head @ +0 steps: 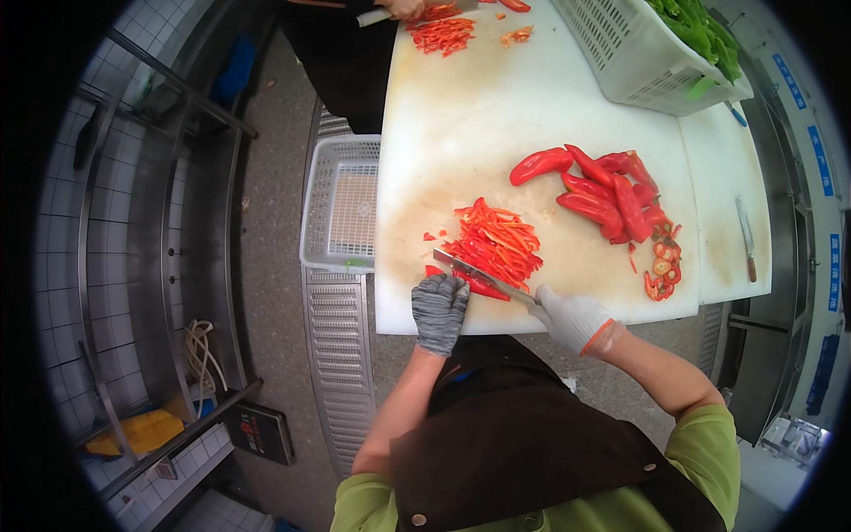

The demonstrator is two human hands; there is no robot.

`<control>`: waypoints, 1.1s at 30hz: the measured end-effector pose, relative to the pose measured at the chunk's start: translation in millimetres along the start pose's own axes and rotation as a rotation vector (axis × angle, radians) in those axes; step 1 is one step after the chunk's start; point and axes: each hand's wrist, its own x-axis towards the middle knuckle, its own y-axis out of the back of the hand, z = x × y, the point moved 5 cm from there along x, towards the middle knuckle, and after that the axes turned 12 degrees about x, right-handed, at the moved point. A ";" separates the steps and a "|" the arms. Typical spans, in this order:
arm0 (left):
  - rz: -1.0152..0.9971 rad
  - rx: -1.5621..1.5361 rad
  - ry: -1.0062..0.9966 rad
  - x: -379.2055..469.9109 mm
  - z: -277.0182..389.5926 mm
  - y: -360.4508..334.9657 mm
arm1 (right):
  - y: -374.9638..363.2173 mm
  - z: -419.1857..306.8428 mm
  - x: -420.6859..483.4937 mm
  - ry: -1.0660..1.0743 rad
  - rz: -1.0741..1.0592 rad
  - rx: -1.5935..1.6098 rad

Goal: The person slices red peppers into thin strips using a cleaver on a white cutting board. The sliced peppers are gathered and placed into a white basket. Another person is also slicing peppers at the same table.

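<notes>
My left hand (439,314), in a grey knitted glove, presses on a red pepper piece (484,287) near the front edge of the white cutting board (598,126). A white glove covers my right hand (573,319), which grips a kitchen knife (490,279); its blade lies over the pepper piece, close to my left fingers. Just beyond the blade is a heap of red pepper strips (498,239). Whole red peppers (598,193) lie farther right, with cut pepper tops (663,266) beside them.
A white plastic crate (638,73) of green peppers (698,33) stands at the far right. Another knife (746,233) lies at the right edge. An empty plastic basket (312,213) sits left of the board. At the top, a co-worker's hand (404,8) is by more pepper strips (444,36).
</notes>
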 end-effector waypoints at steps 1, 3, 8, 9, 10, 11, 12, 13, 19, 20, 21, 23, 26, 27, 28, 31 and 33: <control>0.009 -0.010 -0.005 -0.3 -0.8 -0.5 | -0.3 0.2 1.0 0.001 -0.007 0.002; -0.009 -0.029 -0.019 -0.9 -3.1 -3.2 | -2.8 0.9 4.0 -0.032 -0.032 0.012; -0.035 -0.036 -0.053 5.2 -3.9 -3.7 | -24.3 7.9 31.4 0.022 0.066 0.077; -0.061 -0.028 -0.051 7.8 -2.8 -2.9 | -22.7 10.4 34.0 0.023 0.063 0.090; -0.088 -0.021 -0.049 8.0 -2.0 -2.7 | -22.5 12.2 34.0 0.025 0.059 0.104; -0.067 -0.024 -0.065 3.5 -0.8 -1.0 | -24.2 11.4 27.1 0.031 0.093 0.113; -0.036 -0.022 -0.078 0.9 0.2 1.3 | -23.0 7.8 19.4 0.047 0.129 0.116; -0.005 -0.020 -0.091 -0.3 0.9 3.2 | -19.0 4.0 13.7 0.063 0.164 0.119; -0.002 -0.066 -0.053 -2.8 -3.7 -0.8 | -6.3 -5.4 -4.5 -0.048 0.010 0.098; 0.005 -0.069 -0.058 -3.6 -3.8 -2.0 | -5.9 -5.3 -3.9 -0.049 0.006 0.089; 0.011 -0.071 -0.064 -3.5 -4.0 -2.6 | -6.5 -4.8 -2.4 -0.049 0.003 0.083; 0.023 -0.059 -0.076 -3.1 -3.9 -2.5 | -10.6 -1.5 1.6 -0.049 0.021 0.083; 0.008 -0.050 -0.084 -2.4 -1.1 -2.7 | -27.8 9.8 14.5 -0.032 0.075 0.095; -0.016 -0.054 -0.082 -1.1 -1.6 -2.1 | -34.1 7.9 23.0 -0.002 0.088 0.099; -0.039 -0.059 -0.080 0.2 -1.8 -2.1 | -37.0 6.8 27.7 0.028 0.102 0.102; -0.046 -0.003 -0.076 2.8 -1.0 -2.0 | -31.1 10.2 29.6 0.039 0.111 0.143; 0.010 -0.033 -0.082 -1.0 -3.3 -2.3 | -26.4 3.7 15.3 0.045 0.169 0.129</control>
